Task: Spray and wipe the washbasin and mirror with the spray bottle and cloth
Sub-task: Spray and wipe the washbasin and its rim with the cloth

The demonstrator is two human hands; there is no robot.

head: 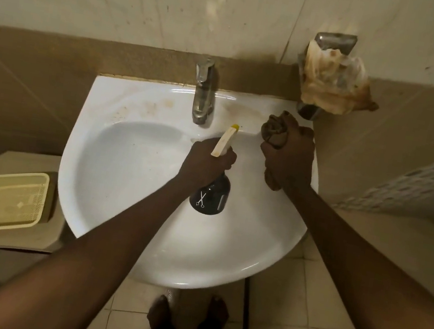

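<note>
Washbasin [128, 178]: glossy white ceramic, rounded near rim, brownish stains on the far ledge around the dull metal tap [203, 96]. Spray bottle [210, 194], smooth dark body with white scissors print and cream nozzle with yellow tip, hangs over the bowl, left hand [205, 159] curled round its neck. Right hand [287, 158] grips a crumpled brown cloth [274, 129] over the far-right rim.
</note>
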